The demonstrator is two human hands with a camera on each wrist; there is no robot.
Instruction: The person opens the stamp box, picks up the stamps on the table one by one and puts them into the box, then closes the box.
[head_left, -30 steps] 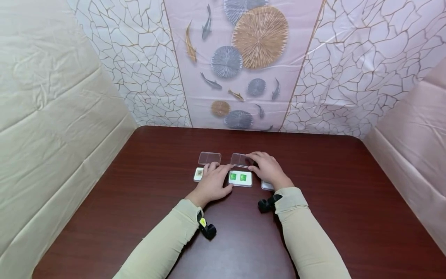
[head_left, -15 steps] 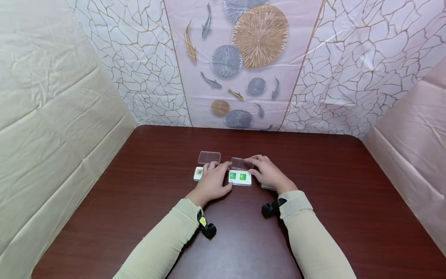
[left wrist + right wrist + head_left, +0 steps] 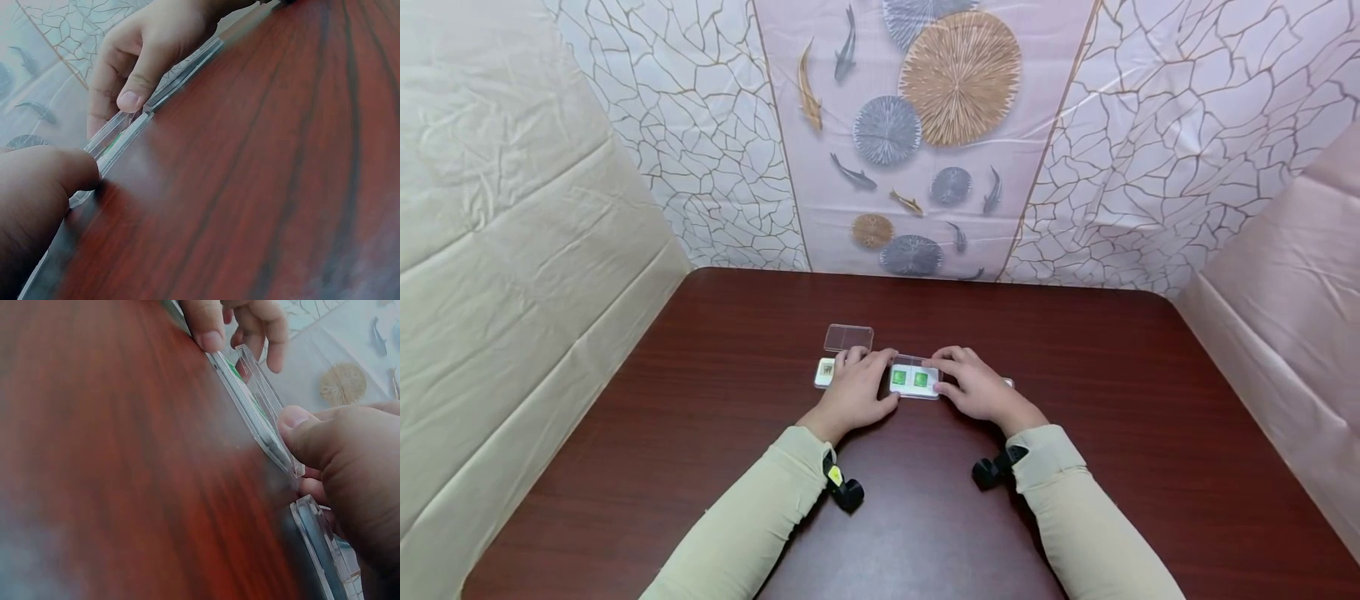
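A clear shallow plastic case [image 3: 913,382] with a white insert and two green squares lies flat between the hands in the head view. My left hand [image 3: 853,393] holds its left end, thumb at the near corner and index finger at the far corner. My right hand [image 3: 976,388] pinches a clear plastic lid [image 3: 265,381] by its right end. In the right wrist view the lid stands slightly tilted just over the case, with a gap between them. The head view shows the lid's far edge behind the green squares. The right thumb [image 3: 130,100] also appears in the left wrist view.
To the left, a second white case [image 3: 825,372] with a small brown picture is partly under the left hand. Behind it lies another clear lid [image 3: 848,337]. A third case [image 3: 320,544] sits beside the right hand, mostly hidden in the head view. The dark red table [image 3: 760,317] meets patterned fabric behind.
My right hand has brought the clear lid toward me, from behind the case to over it. The left hand has stayed in place on the case.
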